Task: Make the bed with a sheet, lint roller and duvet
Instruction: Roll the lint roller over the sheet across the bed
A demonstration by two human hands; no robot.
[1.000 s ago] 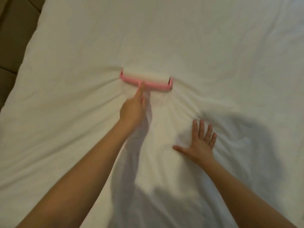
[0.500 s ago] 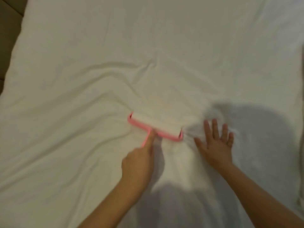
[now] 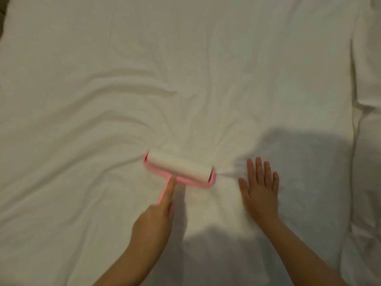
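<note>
A white sheet [image 3: 185,69] covers the bed and fills almost the whole view, with soft creases across its middle. On it lies a pink lint roller [image 3: 179,170] with a white roll, set crosswise. My left hand [image 3: 154,221] grips its pink handle, the index finger stretched along the stem. Just right of the roller, my right hand [image 3: 260,188] lies flat on the sheet with its fingers straight and spread. Small creases fan out between the roller's end and that hand.
A thicker white fold of bedding [image 3: 369,141] runs down the right edge. A dark strip beside the bed [image 3: 2,21] shows at the top left corner. A shadow falls over the sheet near my arms.
The roller came back toward me from its far position one second ago and has shifted a little since. My right hand moved up beside the roller's right end and stays flat.
</note>
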